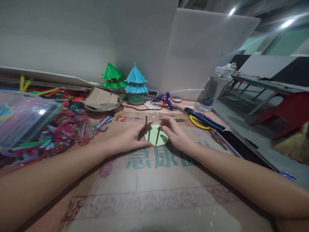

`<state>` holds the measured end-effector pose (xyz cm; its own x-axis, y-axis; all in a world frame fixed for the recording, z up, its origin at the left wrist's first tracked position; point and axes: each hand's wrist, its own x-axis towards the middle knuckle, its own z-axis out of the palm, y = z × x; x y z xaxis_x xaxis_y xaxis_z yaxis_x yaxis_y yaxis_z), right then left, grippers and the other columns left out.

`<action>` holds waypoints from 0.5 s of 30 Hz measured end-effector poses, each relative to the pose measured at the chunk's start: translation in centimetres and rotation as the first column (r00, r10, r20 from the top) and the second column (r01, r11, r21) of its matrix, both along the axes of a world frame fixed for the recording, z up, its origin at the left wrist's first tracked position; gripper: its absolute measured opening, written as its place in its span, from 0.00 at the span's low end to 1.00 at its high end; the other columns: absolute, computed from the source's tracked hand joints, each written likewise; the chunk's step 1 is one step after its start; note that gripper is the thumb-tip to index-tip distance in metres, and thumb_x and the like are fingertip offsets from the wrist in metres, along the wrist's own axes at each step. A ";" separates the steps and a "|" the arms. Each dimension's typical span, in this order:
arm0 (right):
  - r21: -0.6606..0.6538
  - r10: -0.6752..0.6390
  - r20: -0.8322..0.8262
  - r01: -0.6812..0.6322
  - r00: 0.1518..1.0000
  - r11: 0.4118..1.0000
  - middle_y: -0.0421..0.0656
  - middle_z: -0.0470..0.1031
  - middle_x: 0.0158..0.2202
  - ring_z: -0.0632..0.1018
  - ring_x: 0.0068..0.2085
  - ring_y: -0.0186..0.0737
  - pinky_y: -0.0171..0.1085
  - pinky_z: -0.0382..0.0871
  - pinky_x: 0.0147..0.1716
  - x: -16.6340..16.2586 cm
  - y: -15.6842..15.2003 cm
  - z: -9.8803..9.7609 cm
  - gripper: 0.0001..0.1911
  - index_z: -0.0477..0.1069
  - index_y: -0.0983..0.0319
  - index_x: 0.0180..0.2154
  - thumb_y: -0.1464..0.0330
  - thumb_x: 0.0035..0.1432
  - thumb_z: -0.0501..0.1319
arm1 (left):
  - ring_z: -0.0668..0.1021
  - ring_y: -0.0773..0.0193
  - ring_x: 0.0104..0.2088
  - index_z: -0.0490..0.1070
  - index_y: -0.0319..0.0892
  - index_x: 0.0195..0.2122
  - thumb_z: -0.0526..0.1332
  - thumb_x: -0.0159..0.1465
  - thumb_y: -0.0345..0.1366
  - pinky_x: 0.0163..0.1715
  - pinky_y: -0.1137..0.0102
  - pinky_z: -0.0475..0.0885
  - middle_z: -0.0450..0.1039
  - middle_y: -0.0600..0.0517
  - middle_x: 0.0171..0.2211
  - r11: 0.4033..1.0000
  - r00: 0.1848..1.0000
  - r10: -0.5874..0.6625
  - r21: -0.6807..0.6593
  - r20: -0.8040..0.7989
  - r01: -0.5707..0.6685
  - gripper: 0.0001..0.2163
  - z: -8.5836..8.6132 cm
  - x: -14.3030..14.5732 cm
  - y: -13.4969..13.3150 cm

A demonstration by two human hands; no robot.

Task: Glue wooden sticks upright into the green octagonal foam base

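Note:
A pale green round disc (158,140) lies on the cardboard sheet (154,180) with three thin brown sticks (149,130) standing upright in it. My left hand (130,138) rests against the disc's left edge, fingers curled round it. My right hand (175,133) holds the disc's right and far edge, fingers bent over the rim. Both forearms reach in from the bottom corners.
A heap of coloured straws (60,129) and a clear plastic tub (21,116) lie at the left. Green (111,77) and blue (135,83) straw pagodas stand at the back. A blue glue gun (165,99), blue-and-yellow pliers (202,120) and a clear bottle (212,91) sit to the right.

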<state>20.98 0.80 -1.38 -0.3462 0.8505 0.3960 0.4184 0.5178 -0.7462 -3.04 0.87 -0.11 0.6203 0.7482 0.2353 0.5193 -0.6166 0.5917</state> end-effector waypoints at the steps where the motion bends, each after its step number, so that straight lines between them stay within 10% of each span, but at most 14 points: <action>1: -0.005 0.000 0.004 0.000 1.000 1.000 0.49 0.70 0.50 0.73 0.52 0.45 0.50 0.68 0.55 0.0 0.1 0.0 0.16 0.62 0.60 0.56 0.68 0.68 0.52 | 0.76 0.49 0.54 0.66 0.44 0.59 0.67 0.62 0.48 0.55 0.57 0.72 0.73 0.45 0.54 1.000 1.000 -0.003 0.003 0.005 0.003 0.27 0.0 0.0 0.0; 15: 0.006 0.018 0.072 -0.018 0.997 1.000 0.49 0.71 0.47 0.74 0.49 0.44 0.49 0.69 0.53 -0.1 -0.4 0.4 0.17 0.61 0.62 0.56 0.68 0.68 0.53 | 0.74 0.49 0.57 0.65 0.43 0.58 0.63 0.64 0.46 0.59 0.55 0.69 0.71 0.43 0.57 1.000 0.999 0.014 0.000 0.030 -0.014 0.23 -0.3 0.2 0.0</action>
